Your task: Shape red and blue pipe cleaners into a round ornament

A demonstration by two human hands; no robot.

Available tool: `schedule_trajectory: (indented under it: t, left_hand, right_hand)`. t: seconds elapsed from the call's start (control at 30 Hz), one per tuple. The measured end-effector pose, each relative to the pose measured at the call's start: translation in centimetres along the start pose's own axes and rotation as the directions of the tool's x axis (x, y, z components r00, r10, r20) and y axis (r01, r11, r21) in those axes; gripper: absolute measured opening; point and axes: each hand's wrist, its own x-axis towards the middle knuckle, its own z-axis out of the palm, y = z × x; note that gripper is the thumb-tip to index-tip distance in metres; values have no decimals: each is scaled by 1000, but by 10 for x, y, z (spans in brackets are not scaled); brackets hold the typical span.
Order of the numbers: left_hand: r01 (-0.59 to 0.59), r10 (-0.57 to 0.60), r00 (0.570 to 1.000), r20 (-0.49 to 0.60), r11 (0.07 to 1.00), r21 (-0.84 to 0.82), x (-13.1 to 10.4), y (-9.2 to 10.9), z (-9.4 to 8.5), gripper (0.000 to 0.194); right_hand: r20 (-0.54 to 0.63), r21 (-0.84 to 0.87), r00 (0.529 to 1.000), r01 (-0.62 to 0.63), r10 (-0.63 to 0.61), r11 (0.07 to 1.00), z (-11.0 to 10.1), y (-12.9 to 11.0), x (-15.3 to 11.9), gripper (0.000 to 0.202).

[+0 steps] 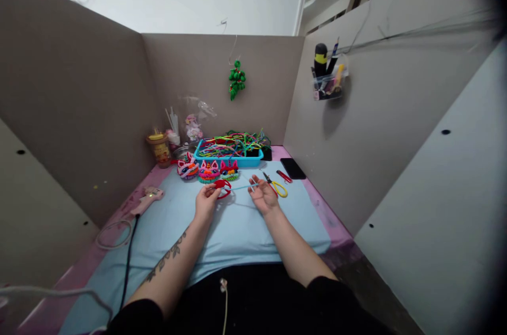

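My left hand (206,200) pinches a red looped pipe-cleaner piece (225,187) over the middle of the table. From that piece a light blue pipe cleaner (240,187) runs across to my right hand (263,196). The right hand is palm up, its thumb and fingers closed around the blue strand's end. Just beyond the left hand stand several fuzzy animal-head figures with ears, among them a pink and orange one (208,171) and a red-eared one (229,170). Yellow-handled pliers (277,187) lie right beside the right hand.
Behind the figures is a blue tray (233,161) heaped with coloured pipe cleaners. A red-handled tool (284,176) and a black phone (293,168) lie at right. A pink glue gun (148,199) with its cord rests at left. Partition walls enclose the table.
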Motion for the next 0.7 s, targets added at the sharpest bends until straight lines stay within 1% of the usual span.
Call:
schedule_trajectory:
  t: [0.1,0.13,0.2,0.27,0.33,0.37,0.43,0.5,0.6,0.7]
  left_hand:
    - [54,-53,998,27,998,-13,-1,3,1,45]
    - [69,-69,997,42,997,-18,-2,4,1,45]
    - [81,-78,994,77,996,-28,-4,5,2,45]
    - [63,-60,993,99,997,-31,-7,7,3,44]
    - [42,-39,991,125,999,-22,-10,8,5,43]
    - [38,-35,990,139,999,-15,-12,10,7,42]
    - [44,-44,985,167,999,0,-16,12,9,41]
    - [61,-62,980,188,998,11,-18,13,10,40]
    - [80,-79,973,218,997,3,-18,13,10,37]
    - [97,-88,972,218,995,-29,-17,12,9,36]
  right_hand:
    - [58,-106,998,-5,11,994,11,0,-4,54]
    - [65,-168,998,2,9,986,15,1,-6,55]
    - [77,-347,996,69,-45,935,24,2,-12,43]
    - [133,-532,977,214,-169,819,33,2,-20,28]
    - [177,-661,939,334,-294,672,40,1,-28,20]
    - [207,-699,923,372,-324,611,42,1,-31,17]
    - [229,-740,906,400,-356,541,45,0,-34,11]
    - [221,-753,907,392,-358,529,44,1,-33,7]
    - [212,-738,923,367,-321,566,39,5,-29,10]
    - [240,-715,929,366,-283,596,37,6,-27,13]
